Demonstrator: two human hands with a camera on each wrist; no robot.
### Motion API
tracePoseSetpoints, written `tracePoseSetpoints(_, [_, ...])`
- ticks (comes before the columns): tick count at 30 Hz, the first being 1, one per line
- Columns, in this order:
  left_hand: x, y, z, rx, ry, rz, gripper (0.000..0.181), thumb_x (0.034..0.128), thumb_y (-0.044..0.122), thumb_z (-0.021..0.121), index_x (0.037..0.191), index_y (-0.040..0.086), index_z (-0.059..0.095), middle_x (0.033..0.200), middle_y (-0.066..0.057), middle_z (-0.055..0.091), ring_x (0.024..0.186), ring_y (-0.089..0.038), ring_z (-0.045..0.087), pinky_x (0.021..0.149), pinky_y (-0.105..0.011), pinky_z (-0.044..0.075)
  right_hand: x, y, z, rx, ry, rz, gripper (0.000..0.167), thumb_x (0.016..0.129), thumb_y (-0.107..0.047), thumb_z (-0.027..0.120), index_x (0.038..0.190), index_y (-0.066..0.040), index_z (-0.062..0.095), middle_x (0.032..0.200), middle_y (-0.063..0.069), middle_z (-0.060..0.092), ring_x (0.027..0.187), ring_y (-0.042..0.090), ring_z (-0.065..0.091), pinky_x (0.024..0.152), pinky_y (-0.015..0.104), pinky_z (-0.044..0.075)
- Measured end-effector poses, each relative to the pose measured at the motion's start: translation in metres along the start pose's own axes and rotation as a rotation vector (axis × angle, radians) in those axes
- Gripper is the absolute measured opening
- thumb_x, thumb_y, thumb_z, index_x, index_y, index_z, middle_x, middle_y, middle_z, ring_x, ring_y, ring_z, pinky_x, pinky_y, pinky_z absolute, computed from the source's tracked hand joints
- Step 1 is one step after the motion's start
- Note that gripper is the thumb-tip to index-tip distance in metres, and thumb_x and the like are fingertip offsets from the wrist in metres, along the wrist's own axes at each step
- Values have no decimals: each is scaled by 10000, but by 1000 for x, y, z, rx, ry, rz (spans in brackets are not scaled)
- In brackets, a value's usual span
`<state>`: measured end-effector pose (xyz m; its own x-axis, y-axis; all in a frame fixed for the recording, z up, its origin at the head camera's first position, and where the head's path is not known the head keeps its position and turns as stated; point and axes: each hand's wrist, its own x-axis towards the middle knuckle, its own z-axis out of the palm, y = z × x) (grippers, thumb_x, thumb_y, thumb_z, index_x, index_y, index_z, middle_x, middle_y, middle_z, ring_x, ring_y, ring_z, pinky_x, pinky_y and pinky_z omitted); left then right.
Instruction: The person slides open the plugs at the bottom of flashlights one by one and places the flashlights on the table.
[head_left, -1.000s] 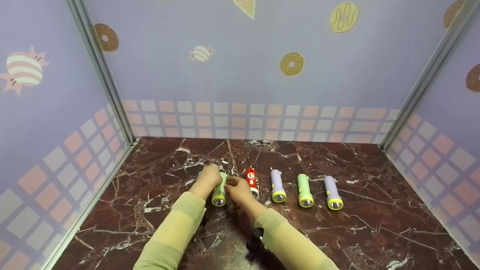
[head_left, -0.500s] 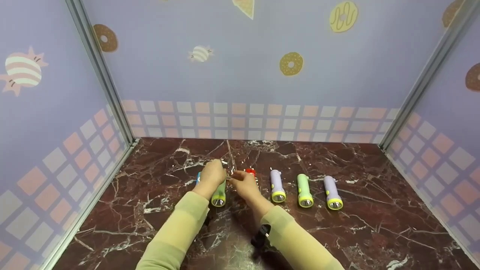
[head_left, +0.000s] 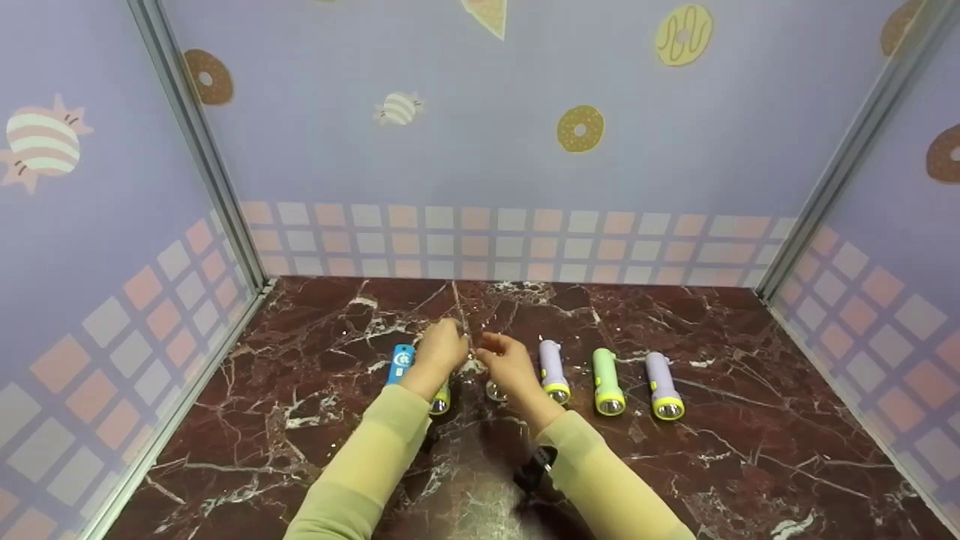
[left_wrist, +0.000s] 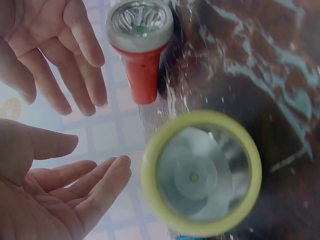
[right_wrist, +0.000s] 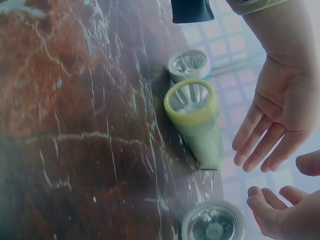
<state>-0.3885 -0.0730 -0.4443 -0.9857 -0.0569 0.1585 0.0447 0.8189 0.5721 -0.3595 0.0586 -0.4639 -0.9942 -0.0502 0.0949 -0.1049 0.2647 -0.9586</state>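
Observation:
In the head view, my left hand (head_left: 441, 352) is above the left green flashlight (head_left: 440, 403), covering most of it. My right hand (head_left: 512, 367) hovers over the red flashlight, whose lens end (head_left: 496, 391) shows below it. Both hands have loosely bent fingers, hold nothing and face each other with a small gap. The left wrist view shows my left hand (left_wrist: 60, 192), the yellow-rimmed lens (left_wrist: 200, 172) close by and the red flashlight (left_wrist: 142, 65). From the right wrist, the green flashlight (right_wrist: 200, 135) lies with its prongs showing, near my right hand (right_wrist: 287, 210).
A blue flashlight (head_left: 400, 364) lies left of the hands. To the right, a purple flashlight (head_left: 552, 364), a green one (head_left: 606, 375) and another purple one (head_left: 663, 379) lie in a row. Patterned walls (head_left: 487, 165) enclose the marbled table (head_left: 735, 472) at back and sides.
Both hands have moved to the right, the left uncovering more of the blue flashlight and the right now covering the red one's body. The flashlights appear to stay in place.

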Motion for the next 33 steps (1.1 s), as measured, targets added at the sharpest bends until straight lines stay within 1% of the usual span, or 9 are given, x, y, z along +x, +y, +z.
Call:
tracePoseSetpoints(3, [0,3,4,-33,4,22,255,934,119,664,1129,-28,737,1125,-225,753,1101,-409,701,953,-514,562,2,3,-6,-20,29,-28,416,951,-53,617,1335,107,605,1272,281,684,1128,317,682,914,314,574])
tracePoseSetpoints(5, [0,5,7,-53,0,23,262,935,114,667,1138,-40,730,1138,-234,748,1117,-415,695,973,-511,554,3,5,-8,-11,49,-40,408,951,-38,610,1326,122,603,1261,290,685,1152,351,676,955,382,575])
tracePoseSetpoints(8, [1,8,12,-60,-15,4,296,940,138,673,1165,-50,715,1165,-239,738,1144,-416,683,988,-514,549,5,9,-12,-2,83,-48,396,949,-10,596,1314,143,599,1273,305,673,1173,374,661,990,424,565])
tracePoseSetpoints(14, [1,13,23,-75,-65,-69,352,957,193,662,1215,-44,699,1216,-232,724,1173,-397,673,988,-521,554,5,16,-15,4,124,-18,400,949,3,596,1316,161,583,1293,338,647,1184,408,652,1000,445,558])
tracePoseSetpoints(17, [1,16,29,-86,-74,-59,335,949,174,662,1178,-67,705,1178,-244,732,1142,-401,686,985,-501,557,6,20,-16,-7,129,-14,410,956,4,597,1321,186,559,1293,360,632,1191,431,646,1002,450,561])
tracePoseSetpoints(22, [1,19,38,-79,-73,-28,220,917,135,681,968,-72,733,1048,-258,750,1046,-425,708,921,-507,569,8,29,-15,-33,137,-7,408,948,14,581,1306,207,551,1266,365,640,1165,436,653,976,446,573])
tracePoseSetpoints(24, [1,20,42,-76,-75,-32,216,915,140,692,920,-74,725,1025,-268,746,1030,-436,707,910,-514,569,9,32,-14,-41,139,-2,404,941,17,572,1296,209,557,1246,360,652,1141,426,661,955,438,581])
tracePoseSetpoints(30, [1,21,50,-73,-110,-62,250,925,143,690,970,-101,714,1043,-267,742,1021,-420,707,932,-511,566,10,40,-11,-37,140,30,410,934,39,560,1298,227,545,1253,370,642,1143,412,659,938,411,591])
tracePoseSetpoints(33, [0,21,51,-74,-122,-66,244,923,138,685,975,-98,715,1040,-256,745,1010,-402,711,936,-507,565,10,41,-10,-41,144,46,402,941,25,567,1291,222,555,1233,365,652,1136,407,659,943,424,584])
